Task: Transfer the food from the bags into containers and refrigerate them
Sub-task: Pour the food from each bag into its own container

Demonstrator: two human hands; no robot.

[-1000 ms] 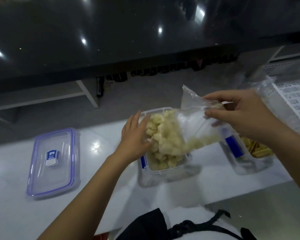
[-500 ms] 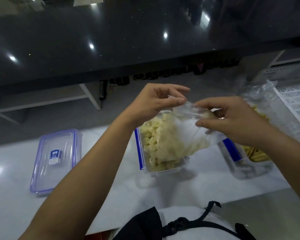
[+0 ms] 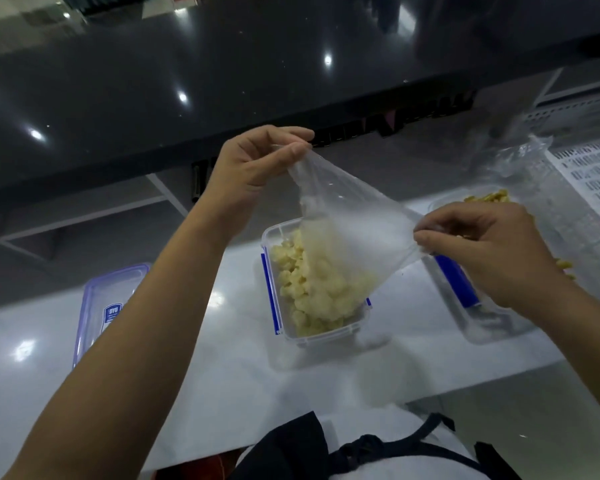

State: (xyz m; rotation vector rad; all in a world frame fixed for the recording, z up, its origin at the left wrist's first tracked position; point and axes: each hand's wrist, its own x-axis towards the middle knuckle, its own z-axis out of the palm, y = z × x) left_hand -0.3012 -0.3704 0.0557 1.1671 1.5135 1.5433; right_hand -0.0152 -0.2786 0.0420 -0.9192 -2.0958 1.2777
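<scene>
A clear plastic bag (image 3: 347, 223) hangs upside down over a clear container with blue clips (image 3: 269, 296). My left hand (image 3: 253, 168) pinches one bottom corner of the bag, raised high. My right hand (image 3: 482, 251) pinches the other corner, lower and to the right. Pale yellow food chunks (image 3: 284, 268) fill the container, and some still sit in the bag's mouth. A second container (image 3: 471, 317) with darker yellow food (image 3: 489, 197) stands to the right, partly hidden by my right hand.
A clear lid with a blue rim (image 3: 97, 306) lies on the white counter (image 3: 222, 362) at the left. Another crumpled plastic bag (image 3: 520, 157) and a white perforated rack (image 3: 596, 181) are at the far right. A dark glossy surface (image 3: 222, 81) rises behind the counter.
My left hand went from the container's rim to the bag's corner and lifted it. The bag has been upended and pulled taut, with most of the food now down in the container.
</scene>
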